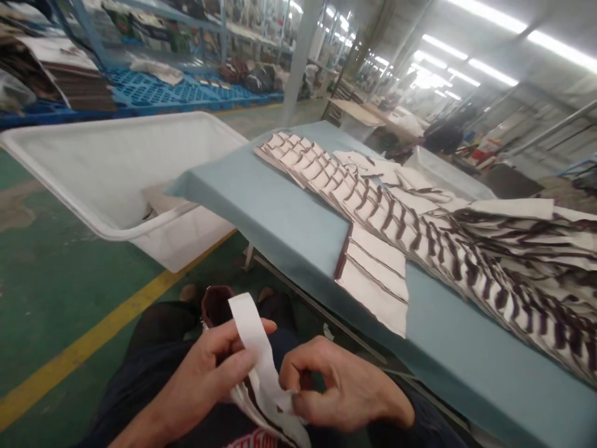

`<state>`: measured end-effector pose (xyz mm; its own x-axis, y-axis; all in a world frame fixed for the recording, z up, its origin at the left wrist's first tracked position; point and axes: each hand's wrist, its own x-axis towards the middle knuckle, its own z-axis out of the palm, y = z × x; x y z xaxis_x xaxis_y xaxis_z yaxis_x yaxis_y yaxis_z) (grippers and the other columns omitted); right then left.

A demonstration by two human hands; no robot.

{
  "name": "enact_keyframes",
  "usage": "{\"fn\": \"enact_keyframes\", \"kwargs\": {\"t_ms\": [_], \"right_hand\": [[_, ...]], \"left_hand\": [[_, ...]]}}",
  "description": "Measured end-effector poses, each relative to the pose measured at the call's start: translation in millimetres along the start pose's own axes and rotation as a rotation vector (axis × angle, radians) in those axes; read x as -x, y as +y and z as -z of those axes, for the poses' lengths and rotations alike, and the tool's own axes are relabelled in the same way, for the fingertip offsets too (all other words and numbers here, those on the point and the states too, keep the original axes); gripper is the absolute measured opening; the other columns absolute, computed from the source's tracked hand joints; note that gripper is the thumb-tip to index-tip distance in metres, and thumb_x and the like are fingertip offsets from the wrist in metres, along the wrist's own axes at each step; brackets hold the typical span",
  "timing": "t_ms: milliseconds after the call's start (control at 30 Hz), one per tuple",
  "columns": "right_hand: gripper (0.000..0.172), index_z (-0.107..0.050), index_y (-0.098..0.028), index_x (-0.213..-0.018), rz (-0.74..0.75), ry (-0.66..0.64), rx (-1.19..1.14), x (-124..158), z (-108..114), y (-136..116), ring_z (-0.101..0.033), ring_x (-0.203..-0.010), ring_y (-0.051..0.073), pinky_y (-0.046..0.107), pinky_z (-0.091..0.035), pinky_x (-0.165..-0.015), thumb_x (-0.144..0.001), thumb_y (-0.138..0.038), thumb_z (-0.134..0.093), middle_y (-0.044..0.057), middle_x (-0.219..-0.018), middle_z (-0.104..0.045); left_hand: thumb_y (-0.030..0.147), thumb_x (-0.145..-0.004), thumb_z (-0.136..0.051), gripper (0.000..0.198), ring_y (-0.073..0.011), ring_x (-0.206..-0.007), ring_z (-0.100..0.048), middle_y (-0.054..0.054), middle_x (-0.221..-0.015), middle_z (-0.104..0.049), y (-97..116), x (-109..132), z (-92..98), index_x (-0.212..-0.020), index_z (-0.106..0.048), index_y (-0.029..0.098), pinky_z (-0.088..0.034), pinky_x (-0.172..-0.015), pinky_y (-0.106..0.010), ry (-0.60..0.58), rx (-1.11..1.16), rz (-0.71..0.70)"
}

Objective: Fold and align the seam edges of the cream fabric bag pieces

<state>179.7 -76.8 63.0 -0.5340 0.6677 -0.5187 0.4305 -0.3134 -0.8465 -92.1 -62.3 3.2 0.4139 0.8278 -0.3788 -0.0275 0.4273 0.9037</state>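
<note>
A white strip [254, 330], perhaps paper or tape, stands up from my left hand [209, 370], which pinches it between thumb and fingers above my lap. My right hand [342, 386] is closed, thumb against forefinger, on the strip's lower end. Below the strip hangs a cream fabric piece with a dark edge [247, 401], partly hidden by my hands. On the table beside me lies a flat cream fabric piece with dark lines [375, 274]. Behind it runs a long overlapping row of cream and dark brown fabric pieces [387, 218].
The blue-covered table [242, 186] slants across in front and to my right, its edge near my right arm. A large white bin [60, 186] stands at left. More fabric stacks [513, 211] and a clear tub [443, 171] are at the far side. Shelving [186, 25] stands behind.
</note>
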Motion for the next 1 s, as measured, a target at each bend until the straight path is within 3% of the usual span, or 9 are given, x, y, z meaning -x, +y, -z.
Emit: {"fn": "enact_keyframes", "kwargs": {"t_ms": [133, 267, 333, 433, 533, 700, 833, 933, 1000], "right_hand": [[0.011, -0.065, -0.024, -0.079, 0.001, -0.002, 0.062, -6.7, -16.3, 0.7, -0.055, -0.068, 0.012, 0.025, -0.044, -0.065, -0.08, -0.02, -0.076, -0.007, -0.074, -0.063], [0.007, -0.078, -0.024, -0.088, -0.042, -0.032, 0.122, -3.7, -9.8, -8.2, -0.063, -0.074, 0.015, 0.028, -0.048, -0.071, -0.084, -0.027, -0.081, -0.004, -0.081, -0.073], [0.022, -0.086, -0.024, -0.102, -0.018, 0.045, 0.114, -0.6, -0.1, -15.2, -0.071, -0.085, 0.019, 0.031, -0.054, -0.08, -0.095, -0.045, -0.085, 0.001, -0.095, -0.083], [0.054, -0.09, -0.025, -0.119, 0.104, 0.284, 0.023, -3.4, 3.7, -24.2, -0.077, -0.103, 0.026, 0.037, -0.058, -0.092, -0.107, -0.075, -0.077, 0.008, -0.115, -0.088], [0.058, -0.09, -0.026, -0.122, 0.188, 0.395, -0.113, -21.3, -18.1, -27.5, -0.076, -0.102, 0.026, 0.037, -0.059, -0.093, -0.101, -0.08, -0.086, 0.006, -0.115, -0.087], [0.035, -0.085, -0.023, -0.105, 0.271, 0.477, -0.35, -58.6, -74.0, -22.7, -0.072, -0.091, 0.022, 0.033, -0.061, -0.086, -0.105, -0.058, -0.087, 0.004, -0.099, -0.084], [0.038, -0.085, -0.023, -0.105, 0.297, 0.554, -0.55, -76.0, -96.3, -15.6, -0.07, -0.081, 0.02, 0.031, -0.06, -0.074, -0.102, -0.06, -0.089, 0.005, -0.095, -0.083], [0.045, -0.082, -0.023, -0.105, 0.333, 0.743, -0.72, -91.0, -105.2, -3.9, -0.072, -0.083, 0.019, 0.032, -0.063, -0.081, -0.102, -0.067, -0.09, 0.005, -0.098, -0.084], [0.054, -0.076, -0.023, -0.1, 0.314, 0.869, -0.803, -103.0, -114.1, 10.3, -0.067, -0.076, 0.017, 0.03, -0.06, -0.076, -0.101, -0.075, -0.09, 0.002, -0.089, -0.079]], "left_hand": [[0.068, -0.102, -0.087, 0.051, -0.0232, -0.072, -0.073, -0.007, -0.082, -0.086, 9.6, 6.1, -2.6, -0.098, -0.097, 0.018, -0.062, -0.067, -0.027, 0.039, -0.018, -0.095], [0.057, -0.103, -0.083, 0.047, -0.019, -0.061, -0.062, -0.004, -0.068, -0.076, 20.2, 12.4, -0.2, -0.075, -0.088, 0.019, -0.054, -0.056, -0.023, 0.001, -0.098, -0.263], [0.05, -0.104, -0.079, 0.044, -0.0174, -0.057, -0.059, -0.002, -0.064, -0.073, 25.9, 16.3, -1.1, -0.073, -0.087, 0.02, -0.051, -0.053, -0.022, 0.015, -0.129, -0.318], [0.044, -0.103, -0.075, 0.04, -0.0166, -0.054, -0.059, -0.001, -0.063, -0.073, 30.9, 20.5, -4.3, -0.071, -0.087, 0.022, -0.05, -0.053, -0.022, 0.019, -0.17, -0.366], [0.044, -0.102, -0.075, 0.04, -0.0189, -0.056, -0.063, -0.002, -0.064, -0.075, 31.3, 21.5, -6.2, -0.07, -0.088, 0.023, -0.051, -0.053, -0.023, 0.025, -0.192, -0.372], [0.044, -0.101, -0.074, 0.046, -0.0194, -0.057, -0.064, -0.002, -0.062, -0.073, 27.3, 22.4, -6.6, -0.06, -0.076, 0.024, -0.052, -0.054, -0.024, 0.065, -0.229, -0.361], [0.049, -0.101, -0.075, 0.035, -0.02, -0.06, -0.066, 0.0, -0.066, -0.072, 15.1, 26.8, -6.9, -0.076, -0.079, 0.024, -0.054, -0.056, -0.025, 0.116, -0.246, -0.276], [0.057, -0.102, -0.081, 0.035, -0.0154, -0.057, -0.054, 0.006, -0.068, -0.058, -2.8, 29.6, -2.1, -0.09, -0.072, 0.025, -0.047, -0.053, -0.021, 0.236, -0.175, -0.144], [0.058, -0.105, -0.08, 0.044, -0.0129, -0.056, -0.043, 0.009, -0.067, -0.047, -17.0, 30.5, 5.3, -0.083, -0.06, 0.026, -0.041, -0.052, -0.019, 0.293, -0.193, -0.113]]}}
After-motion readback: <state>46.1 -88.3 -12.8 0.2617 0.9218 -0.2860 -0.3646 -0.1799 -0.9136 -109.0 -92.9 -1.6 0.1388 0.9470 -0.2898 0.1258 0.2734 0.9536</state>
